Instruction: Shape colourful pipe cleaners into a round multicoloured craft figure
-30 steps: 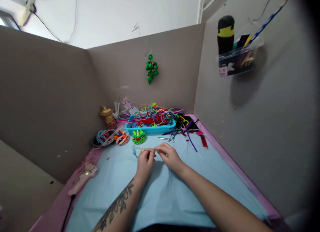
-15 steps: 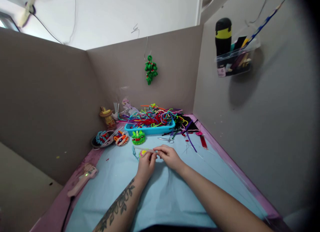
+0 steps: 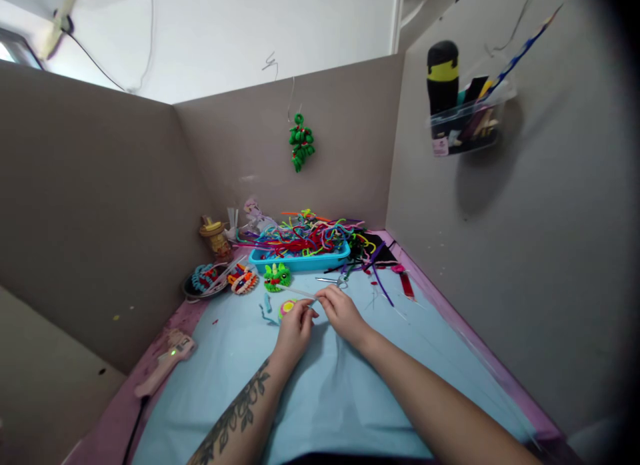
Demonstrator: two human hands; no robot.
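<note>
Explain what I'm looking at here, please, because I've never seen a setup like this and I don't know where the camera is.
There's no machine: these are a person's two bare hands, seen from a camera worn on the head, looking forward and down. The right hand pinches a thin pale stick. The left hand is close beside it; what its fingertips hold is too small to tell. Next to it is a round yellow-centred piece. On the blue cloth beyond are a green figure, scissors and a blue tray heaped with colourful fuzzy stems. At the left lies a pink corded tool with a green light.
</note>
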